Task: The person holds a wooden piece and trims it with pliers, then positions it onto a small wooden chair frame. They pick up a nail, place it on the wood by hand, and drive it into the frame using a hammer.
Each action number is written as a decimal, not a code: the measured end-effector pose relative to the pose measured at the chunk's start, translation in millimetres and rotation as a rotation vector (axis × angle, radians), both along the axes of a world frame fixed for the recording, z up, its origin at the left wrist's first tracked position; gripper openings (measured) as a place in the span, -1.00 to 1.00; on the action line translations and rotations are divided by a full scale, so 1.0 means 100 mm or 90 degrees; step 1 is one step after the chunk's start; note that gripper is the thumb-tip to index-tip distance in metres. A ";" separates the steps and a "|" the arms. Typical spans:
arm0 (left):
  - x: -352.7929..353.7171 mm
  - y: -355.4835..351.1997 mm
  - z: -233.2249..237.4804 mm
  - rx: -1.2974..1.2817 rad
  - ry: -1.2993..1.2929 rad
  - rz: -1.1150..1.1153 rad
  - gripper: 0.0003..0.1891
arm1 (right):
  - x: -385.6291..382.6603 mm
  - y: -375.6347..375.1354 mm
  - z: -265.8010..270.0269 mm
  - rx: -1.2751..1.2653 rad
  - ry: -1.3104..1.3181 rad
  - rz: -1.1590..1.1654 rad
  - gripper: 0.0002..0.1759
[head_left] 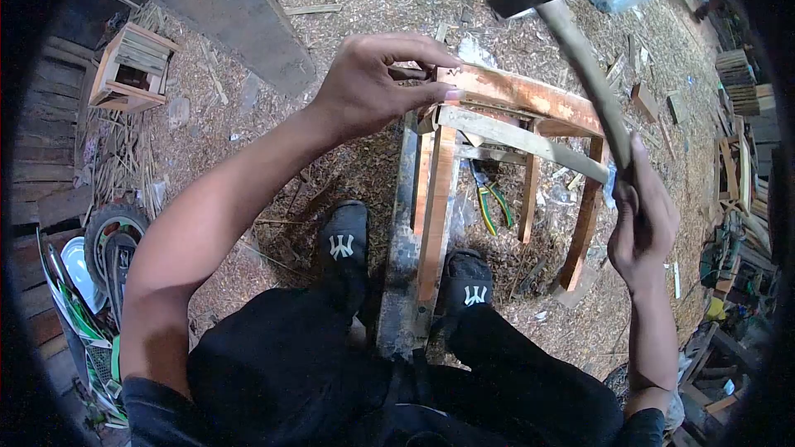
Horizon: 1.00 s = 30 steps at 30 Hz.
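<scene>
From afar, I am pinching the left end of the far rail (530,93) on the wooden frame (531,186), right of centre, with my left hand (364,74) and gripping the raised hammer (590,70) in my right hand (644,223), judging that clean blows are needing clear fingertips.

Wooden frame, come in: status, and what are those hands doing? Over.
Right hand gripping hammer, raised. Left hand at one end of wooden frame's top rail. Pliers on ground below, seemingly not in the way.
</scene>
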<state>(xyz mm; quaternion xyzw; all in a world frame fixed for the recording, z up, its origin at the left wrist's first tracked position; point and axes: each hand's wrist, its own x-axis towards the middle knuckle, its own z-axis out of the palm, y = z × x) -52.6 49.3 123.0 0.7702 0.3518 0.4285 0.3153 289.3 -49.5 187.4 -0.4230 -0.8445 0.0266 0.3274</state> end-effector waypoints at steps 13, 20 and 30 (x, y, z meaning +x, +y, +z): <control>-0.03 0.01 0.03 -0.020 0.045 -0.038 -0.68 | 0.01 -0.11 0.20 -0.275 -0.151 -0.055 -0.37; 0.00 0.01 -0.02 0.011 -0.025 -0.009 -0.68 | -0.04 -0.08 0.08 -0.103 -0.063 -0.020 -0.18; -0.04 0.00 0.03 -0.022 0.052 -0.032 -0.67 | -0.05 -0.11 0.06 -0.166 -0.148 -0.030 -0.22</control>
